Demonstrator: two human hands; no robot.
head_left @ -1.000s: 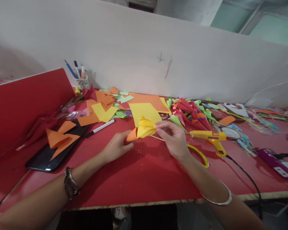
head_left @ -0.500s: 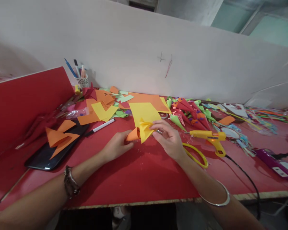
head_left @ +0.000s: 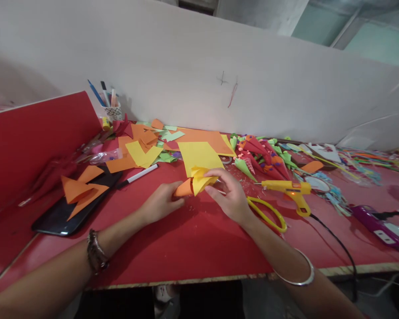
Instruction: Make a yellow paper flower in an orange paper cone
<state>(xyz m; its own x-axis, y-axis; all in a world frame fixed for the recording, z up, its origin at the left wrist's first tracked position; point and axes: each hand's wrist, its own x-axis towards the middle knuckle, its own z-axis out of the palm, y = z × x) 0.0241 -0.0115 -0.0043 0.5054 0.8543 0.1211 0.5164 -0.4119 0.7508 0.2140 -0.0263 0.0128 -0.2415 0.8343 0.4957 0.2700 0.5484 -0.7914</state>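
My left hand (head_left: 164,202) is closed around an orange paper cone (head_left: 183,189), whose wide end faces right. At that end is a folded piece of yellow paper (head_left: 198,180); whether it sits inside the rim or only against it I cannot tell. My right hand (head_left: 228,195) pinches the yellow paper between thumb and fingers. A bit of shiny metal shows behind these fingers. Just right of my right wrist lies a yellow loop (head_left: 267,215), like a scissors handle, partly hidden by the hand. A flat yellow sheet (head_left: 199,155) lies behind the cone.
A yellow hot glue gun (head_left: 286,187) lies at right, its cord over the table edge. Red and green paper cones (head_left: 262,159) are heaped behind. At left are a dark phone-like slab (head_left: 64,221) under orange paper, a marker (head_left: 141,174), paper scraps and a pen cup (head_left: 113,110).
My right fingers have shifted slightly left and pressed the yellow paper closer to the cone; it looks more crumpled. My left hand keeps its hold on the cone.
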